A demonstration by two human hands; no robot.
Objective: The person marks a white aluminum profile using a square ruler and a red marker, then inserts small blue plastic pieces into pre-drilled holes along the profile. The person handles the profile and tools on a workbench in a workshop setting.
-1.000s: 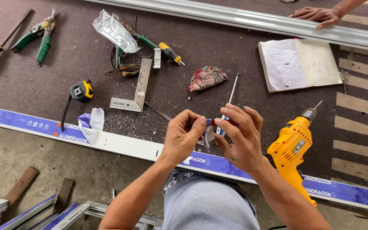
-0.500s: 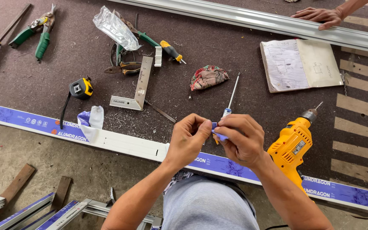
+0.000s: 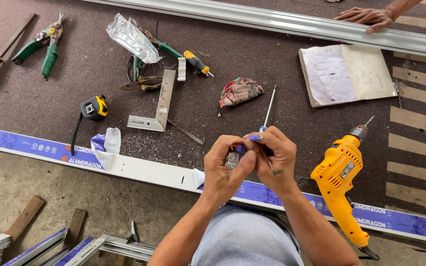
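Observation:
My left hand [image 3: 226, 165] and my right hand [image 3: 272, 155] are pressed together above a long aluminium profile [image 3: 139, 170] wrapped in blue film. Between the fingertips of both hands sits a small metal piece [image 3: 232, 160]. My right hand also grips a screwdriver [image 3: 267, 109] whose thin shaft points away from me over the brown work surface. The screwdriver's handle is mostly hidden inside the fingers. A torn flap of the film [image 3: 105, 145] curls up from the profile to the left.
A yellow electric drill [image 3: 340, 182] lies right of my hands. A steel try square [image 3: 156, 103], tape measure [image 3: 93, 108], pliers, snips [image 3: 45, 44], crumpled rag [image 3: 240, 91] and open notebook [image 3: 346, 74] lie on the bench. Another person's hand [image 3: 368, 17] rests on a far aluminium rail [image 3: 272, 19].
My two hands have closed in on each other and moved slightly nearer to me. The screwdriver has tilted with them. The other person's hand stays on the far rail.

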